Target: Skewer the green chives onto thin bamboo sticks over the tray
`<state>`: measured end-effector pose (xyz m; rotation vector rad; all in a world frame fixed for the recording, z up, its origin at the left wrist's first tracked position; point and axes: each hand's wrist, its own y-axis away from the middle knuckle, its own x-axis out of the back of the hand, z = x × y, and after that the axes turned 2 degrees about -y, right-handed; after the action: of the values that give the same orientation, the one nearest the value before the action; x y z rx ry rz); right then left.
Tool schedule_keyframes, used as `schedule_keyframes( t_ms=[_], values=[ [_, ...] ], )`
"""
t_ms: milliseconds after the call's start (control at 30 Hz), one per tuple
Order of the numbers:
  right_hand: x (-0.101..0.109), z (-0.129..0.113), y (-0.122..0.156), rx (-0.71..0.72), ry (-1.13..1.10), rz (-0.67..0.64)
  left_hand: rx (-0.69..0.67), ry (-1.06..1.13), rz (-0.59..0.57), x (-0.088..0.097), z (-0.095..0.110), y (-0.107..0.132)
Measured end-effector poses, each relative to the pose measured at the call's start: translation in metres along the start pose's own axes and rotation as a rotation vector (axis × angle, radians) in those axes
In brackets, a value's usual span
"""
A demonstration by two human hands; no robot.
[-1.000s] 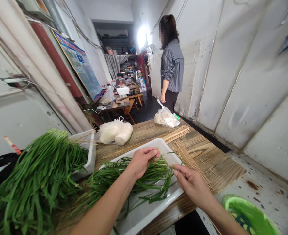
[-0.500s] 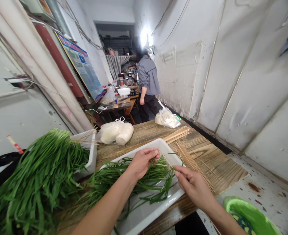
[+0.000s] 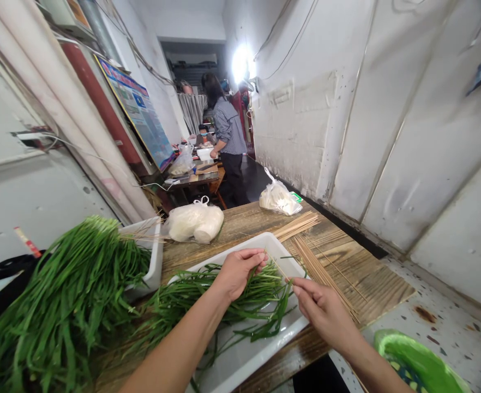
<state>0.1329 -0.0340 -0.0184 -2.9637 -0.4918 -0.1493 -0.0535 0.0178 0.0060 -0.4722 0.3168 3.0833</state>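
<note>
My right hand [image 3: 322, 308] is closed in a pinch on a thin bamboo skewer [image 3: 280, 269], which slants up and leftward to my left hand [image 3: 240, 270]. The fingers of that left hand are pinched together at the skewer's far end, with green chive stalk showing beneath them. Exactly how the chive sits on the skewer is too small to make out. Both hands hover over a white tray [image 3: 240, 376] holding loose long garlic chives [image 3: 265, 286], their pale ends toward the right. My left forearm hides part of the chives.
At left, a large heap of chives [image 3: 72, 295] overflows a white bin [image 3: 155, 256]. Bamboo skewers [image 3: 322, 267] lie right of the tray on the wooden table [image 3: 371, 273]. Two plastic bags [image 3: 195, 221] stand behind. A green basin [image 3: 420, 360] is lower right. A person [image 3: 230, 131] stands beyond.
The person in the background has shifted left and now leans toward the far table, a hand by the white container there. My hands and the skewer have hardly moved.
</note>
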Motion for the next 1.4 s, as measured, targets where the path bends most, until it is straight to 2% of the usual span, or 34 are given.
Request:
schedule_keyframes(
  t_ms=[333, 500, 567, 633, 767, 800, 833, 900, 933, 1067, 1167, 1267, 1333, 1400],
  values=[
    [-0.001, 0.003, 0.000, 0.025, 0.000, 0.021, -0.061, -0.018, 0.068, -0.005, -0.005, 0.000],
    [-0.002, 0.004, 0.000, 0.039, 0.003, 0.030, -0.131, -0.134, 0.084, -0.006, -0.006, 0.002],
    [-0.002, 0.005, 0.000, 0.031, -0.028, 0.039, -0.169, -0.246, 0.069, -0.009, -0.008, 0.007],
    [-0.003, 0.006, 0.000, 0.021, -0.063, 0.058, -0.215, -0.395, -0.011, -0.013, -0.008, 0.013],
    [-0.003, 0.008, 0.002, 0.030, -0.111, 0.074, -0.232, -0.613, -0.380, -0.015, -0.001, 0.020],
    [-0.003, 0.008, 0.003, 0.030, -0.116, 0.076, -0.239, -0.648, -0.393, -0.012, 0.000, 0.018],
    [-0.003, 0.008, 0.003, 0.028, -0.120, 0.083, -0.268, -0.698, -0.349, -0.009, 0.001, 0.014],
    [-0.003, 0.007, 0.004, 0.018, -0.111, 0.098, -0.387, -0.872, -0.165, 0.001, -0.001, 0.003],
    [-0.002, 0.006, 0.004, 0.010, -0.097, 0.103, -0.452, -0.999, -0.111, 0.006, -0.004, -0.003],
    [-0.001, 0.004, 0.004, -0.009, -0.029, 0.108, -0.556, -1.503, -0.161, 0.013, -0.024, -0.017],
    [-0.001, 0.004, 0.003, -0.014, -0.020, 0.104, -0.611, -1.666, -0.185, 0.009, -0.034, -0.016],
    [-0.001, 0.005, 0.002, -0.016, -0.028, 0.101, -0.626, -1.562, -0.193, 0.005, -0.035, -0.014],
    [-0.001, 0.005, 0.002, -0.011, -0.034, 0.092, -0.586, -1.332, -0.149, 0.004, -0.033, -0.015],
    [-0.001, 0.005, 0.002, 0.013, -0.025, 0.078, -0.503, -1.035, -0.053, 0.004, -0.029, -0.017]
  ],
)
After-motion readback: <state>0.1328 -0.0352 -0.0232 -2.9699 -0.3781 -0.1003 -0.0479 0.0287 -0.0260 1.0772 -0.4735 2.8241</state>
